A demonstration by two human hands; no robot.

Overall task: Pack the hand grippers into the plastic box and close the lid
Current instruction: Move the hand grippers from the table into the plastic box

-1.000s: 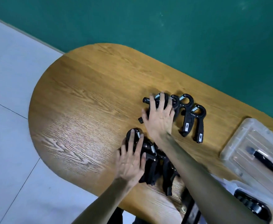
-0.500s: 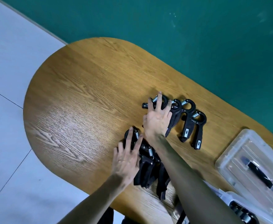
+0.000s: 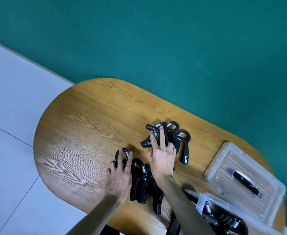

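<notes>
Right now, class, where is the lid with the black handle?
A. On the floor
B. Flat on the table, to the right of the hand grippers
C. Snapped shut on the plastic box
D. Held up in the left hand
B: the lid lies flat on the table, right of the hand grippers; the plastic box stands open near the edge.

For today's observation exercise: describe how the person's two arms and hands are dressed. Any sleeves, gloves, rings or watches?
Both forearms are bare up to the picture's edge: no sleeves show. The left hand and right hand wear no gloves, and no ring, watch or bracelet is visible on either.
</notes>
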